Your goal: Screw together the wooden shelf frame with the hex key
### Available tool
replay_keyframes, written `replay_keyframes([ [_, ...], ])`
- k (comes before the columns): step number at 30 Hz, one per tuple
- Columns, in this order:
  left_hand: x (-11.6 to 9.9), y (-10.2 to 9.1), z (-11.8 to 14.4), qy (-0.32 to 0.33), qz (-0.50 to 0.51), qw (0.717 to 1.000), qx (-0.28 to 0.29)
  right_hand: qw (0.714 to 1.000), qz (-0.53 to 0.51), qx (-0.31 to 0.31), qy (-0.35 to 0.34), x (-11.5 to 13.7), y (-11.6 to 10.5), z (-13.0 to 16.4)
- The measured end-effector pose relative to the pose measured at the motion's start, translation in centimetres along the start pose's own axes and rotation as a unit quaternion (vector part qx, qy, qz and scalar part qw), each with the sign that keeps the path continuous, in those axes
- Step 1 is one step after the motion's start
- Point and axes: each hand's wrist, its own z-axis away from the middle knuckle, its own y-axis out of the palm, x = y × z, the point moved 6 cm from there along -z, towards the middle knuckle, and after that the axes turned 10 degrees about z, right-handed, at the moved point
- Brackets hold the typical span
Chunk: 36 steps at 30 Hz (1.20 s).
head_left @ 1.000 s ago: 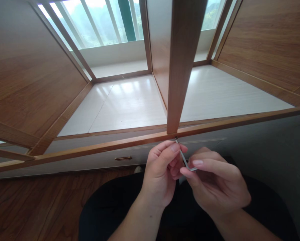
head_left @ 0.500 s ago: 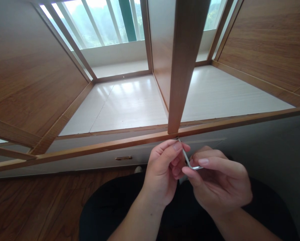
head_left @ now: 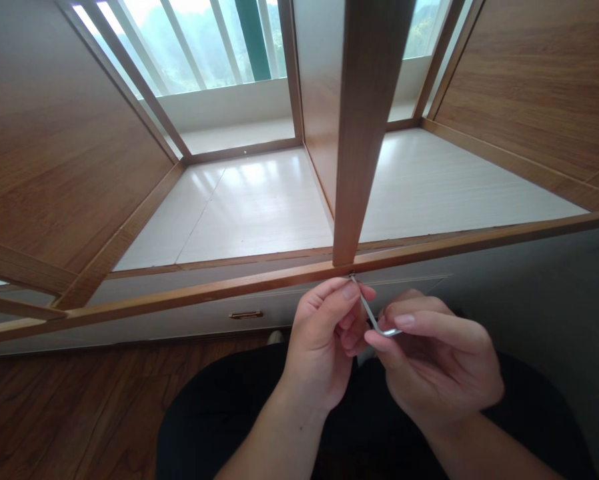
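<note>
A silver L-shaped hex key point(head_left: 369, 311) runs between my hands, its long arm reaching up to the underside of a wooden rail point(head_left: 259, 281). The tip meets a small metal screw head point(head_left: 352, 275) just below the foot of an upright wooden post point(head_left: 352, 167). My left hand point(head_left: 327, 327) is closed, thumb and fingers pinching the long arm near its tip. With thumb and forefinger, my right hand point(head_left: 439, 353) grips the short bent end. Its other fingers are curled beneath, partly hidden.
Wooden side panels point(head_left: 49, 133) frame the left, with another panel point(head_left: 534, 87) at right. A white surface point(head_left: 259, 207) lies behind the rail. Below it is a white drawer front with a brass handle point(head_left: 246, 315). A barred window point(head_left: 204, 47) stands behind.
The view has shifted very slightly. Both hands keep nearly the same pose, and the hex key stays at the screw with hardly any visible turn.
</note>
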Motion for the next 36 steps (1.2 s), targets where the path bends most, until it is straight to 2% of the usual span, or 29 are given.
replay_keyframes([
  [4,0.0,0.0,0.0,0.001,-0.001,1.000,-0.001,1.000,0.010,-0.002,0.023,0.0,0.0,0.0],
  [10,0.1,-0.2,-0.2,0.005,-0.004,1.000,0.004,1.000,0.004,0.004,0.000,0.0,0.1,0.1],
  [25,0.0,-0.4,-0.2,0.013,-0.007,1.000,-0.011,0.997,-0.040,0.030,0.053,-0.1,0.7,0.6],
  [29,0.1,-0.5,-0.3,0.007,-0.016,1.000,-0.004,0.997,-0.033,0.018,0.071,-0.3,0.5,1.1],
  [36,0.1,-0.4,-0.1,0.010,-0.013,1.000,-0.004,0.998,-0.002,0.007,0.061,-0.2,0.2,1.7],
])
